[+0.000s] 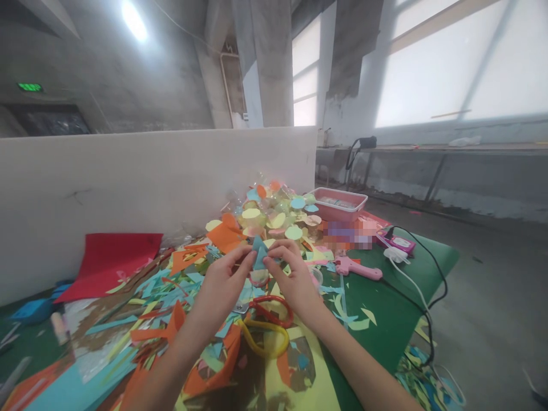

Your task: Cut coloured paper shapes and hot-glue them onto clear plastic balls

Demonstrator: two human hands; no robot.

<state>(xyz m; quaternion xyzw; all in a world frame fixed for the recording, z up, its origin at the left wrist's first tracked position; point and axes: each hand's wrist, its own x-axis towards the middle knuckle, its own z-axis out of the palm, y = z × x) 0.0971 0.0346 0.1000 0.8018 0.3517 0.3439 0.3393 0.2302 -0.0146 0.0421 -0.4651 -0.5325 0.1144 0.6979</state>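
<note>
Between both hands is a small folded piece of blue paper (pixel 259 254), pointed at the top, held above the middle of the table. My left hand (pixel 229 274) pinches its left side with thumb and fingertips. On the opposite side, my right hand (pixel 291 273) grips the same piece near its lower edge. Just below the hands lie scissors with one red and one yellow handle loop (pixel 268 342); their blades are partly hidden. Behind the fingers stands a heap of clear plastic cups with round paper discs (pixel 252 213) in yellow, blue and orange.
A pink glue gun (pixel 359 269) lies to the right, near a white plug (pixel 396 255) and cables running off the green table (pixel 368 354). A pink basket (pixel 340 202) stands at the back right. Blue and orange paper scraps (pixel 171 291) cover the left, beside a red sheet (pixel 115 262).
</note>
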